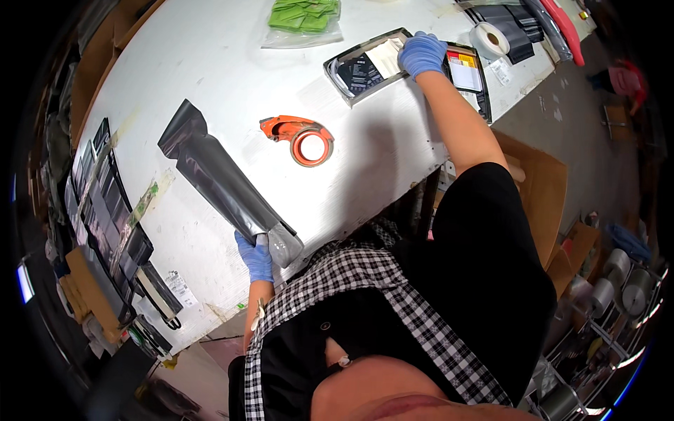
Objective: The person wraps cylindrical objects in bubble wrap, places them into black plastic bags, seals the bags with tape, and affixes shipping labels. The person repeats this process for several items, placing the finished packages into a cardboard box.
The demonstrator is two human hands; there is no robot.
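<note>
At the near edge of the table, my left hand (254, 258), in a blue glove, grips the near end of a long dark grey plastic mailer bag (221, 186). A clear-plastic-wrapped item (283, 245) sticks out of that end beside my thumb; what is inside the wrap is unclear. My right hand (423, 55), also gloved in blue, reaches to the right end of a shallow open box (379, 89) holding black and cream-coloured cards or slips (385, 57). Its fingers are curled, and whatever they pinch is hidden. An orange tape dispenser (300, 140) lies between the two hands.
Right of my hand sits a second open box (465, 74) with red, yellow and white papers. Behind it are a white label roll (489, 41) and black bags (516, 31). A bag of green packets (303, 17) lies at the back. Several dark mailers (105, 203) are stacked left.
</note>
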